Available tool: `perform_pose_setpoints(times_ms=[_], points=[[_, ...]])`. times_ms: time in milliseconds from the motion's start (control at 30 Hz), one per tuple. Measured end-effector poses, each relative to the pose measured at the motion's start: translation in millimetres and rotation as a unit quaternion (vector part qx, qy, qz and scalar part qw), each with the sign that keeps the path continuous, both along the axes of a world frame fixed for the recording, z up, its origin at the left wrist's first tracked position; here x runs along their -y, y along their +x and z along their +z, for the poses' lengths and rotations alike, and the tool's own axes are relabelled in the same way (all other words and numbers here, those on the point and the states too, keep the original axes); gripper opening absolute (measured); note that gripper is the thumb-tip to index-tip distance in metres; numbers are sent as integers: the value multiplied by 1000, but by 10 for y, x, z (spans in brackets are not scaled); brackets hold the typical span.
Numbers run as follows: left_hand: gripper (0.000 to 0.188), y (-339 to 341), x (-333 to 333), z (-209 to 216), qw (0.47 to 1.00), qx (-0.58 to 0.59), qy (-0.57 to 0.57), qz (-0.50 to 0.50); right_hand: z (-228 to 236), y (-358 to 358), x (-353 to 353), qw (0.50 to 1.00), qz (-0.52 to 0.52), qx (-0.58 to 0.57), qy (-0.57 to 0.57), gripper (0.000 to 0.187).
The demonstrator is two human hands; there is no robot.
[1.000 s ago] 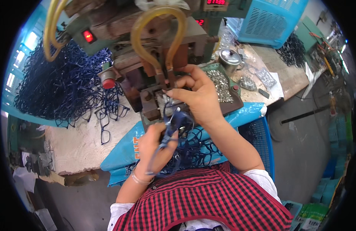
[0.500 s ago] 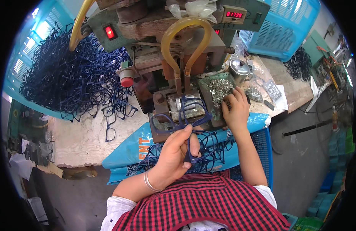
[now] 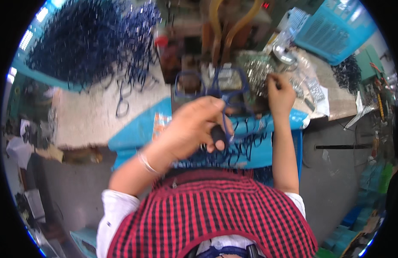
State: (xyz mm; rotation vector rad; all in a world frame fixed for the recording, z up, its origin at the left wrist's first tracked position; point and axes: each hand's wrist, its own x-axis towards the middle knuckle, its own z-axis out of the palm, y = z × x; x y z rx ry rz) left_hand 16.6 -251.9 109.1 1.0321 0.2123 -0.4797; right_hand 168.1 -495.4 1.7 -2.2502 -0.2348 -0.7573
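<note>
Since half a second ago, left hand (image 3: 194, 129) lifts the blue frame (image 3: 212, 86) higher, pinching it; right hand (image 3: 280, 92) pinches small screws (image 3: 255, 71). Better hold frame steady.

Bare grey tabletop (image 3: 95, 116) lies open left of the press machine (image 3: 199, 47); heaped dark-blue plastic spectacle frames (image 3: 82, 38) crowd its far-left corner.

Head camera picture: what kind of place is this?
Probably a small factory workbench for eyeglass frames. A big pile of blue frames lies on the table, the left hand lifts one frame, and a machine stands behind.
</note>
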Motion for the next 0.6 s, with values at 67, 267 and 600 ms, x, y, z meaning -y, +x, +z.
perform_pose_setpoints(times_ms=[67, 267, 600], points=[[34, -253, -529, -163, 969, 64, 210, -117, 61, -141, 56, 994, 22, -22, 102, 13], [76, -1107, -1411, -807, 793, -15, 573, -207, -58, -230, 37, 980, 46, -41, 188, 17], [71, -664, 274, -1418, 846, 344, 350, -209, 177, -110, 7, 993, 93, -66, 43, 17]])
